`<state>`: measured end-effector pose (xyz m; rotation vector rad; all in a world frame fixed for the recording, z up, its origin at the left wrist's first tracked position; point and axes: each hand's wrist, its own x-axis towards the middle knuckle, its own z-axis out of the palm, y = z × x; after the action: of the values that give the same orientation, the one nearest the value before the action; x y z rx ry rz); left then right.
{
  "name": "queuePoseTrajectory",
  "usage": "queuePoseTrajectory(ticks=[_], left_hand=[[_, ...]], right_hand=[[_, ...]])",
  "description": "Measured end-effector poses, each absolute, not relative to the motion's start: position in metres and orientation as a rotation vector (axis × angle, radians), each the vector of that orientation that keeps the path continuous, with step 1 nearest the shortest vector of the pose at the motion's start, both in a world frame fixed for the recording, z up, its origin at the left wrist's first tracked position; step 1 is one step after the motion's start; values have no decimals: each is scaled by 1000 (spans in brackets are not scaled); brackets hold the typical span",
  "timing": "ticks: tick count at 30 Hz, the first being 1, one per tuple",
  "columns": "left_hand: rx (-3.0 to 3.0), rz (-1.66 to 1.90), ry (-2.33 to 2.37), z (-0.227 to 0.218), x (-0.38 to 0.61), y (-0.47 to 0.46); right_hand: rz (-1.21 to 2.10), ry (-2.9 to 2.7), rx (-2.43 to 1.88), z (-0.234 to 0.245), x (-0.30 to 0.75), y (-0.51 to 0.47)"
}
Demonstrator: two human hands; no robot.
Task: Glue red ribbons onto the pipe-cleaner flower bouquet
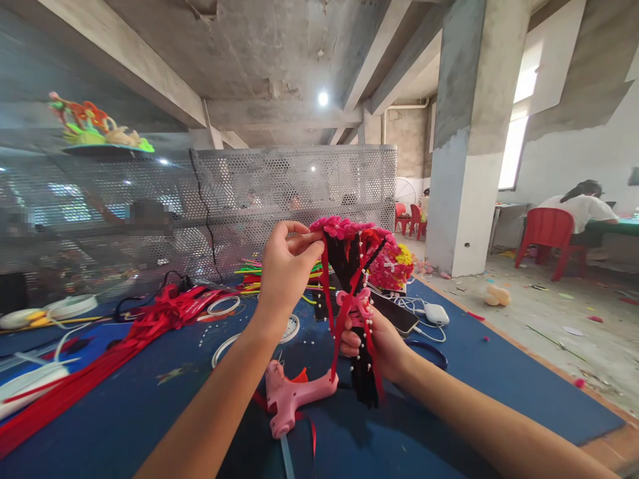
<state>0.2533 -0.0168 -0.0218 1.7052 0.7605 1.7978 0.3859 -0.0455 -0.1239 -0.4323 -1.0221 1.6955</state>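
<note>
Head view shows the left hand [285,267] pinching the edge of the pink flowers [342,228] while the right hand [383,342] grips the black stem [367,384]; a light pinch should avoid crushing.

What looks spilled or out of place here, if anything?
Small white beads lie loose on the blue table, near a white ring with similar beads inside, so they look spilled. On the concrete floor, a beige rounded object lies among scraps, perhaps dropped. The held black-and-pink piece shows no clear damage.
</note>
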Motion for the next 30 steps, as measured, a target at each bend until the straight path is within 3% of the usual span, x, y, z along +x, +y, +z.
queuePoseTrajectory(ticks=[19, 30], left_hand=[[1570, 1721, 757, -22, 252, -11], [1717, 1743, 817, -31, 256, 0]], right_hand=[[1611, -1011, -462, -120, 391, -44], [1227, -1002, -536, -118, 395, -35]])
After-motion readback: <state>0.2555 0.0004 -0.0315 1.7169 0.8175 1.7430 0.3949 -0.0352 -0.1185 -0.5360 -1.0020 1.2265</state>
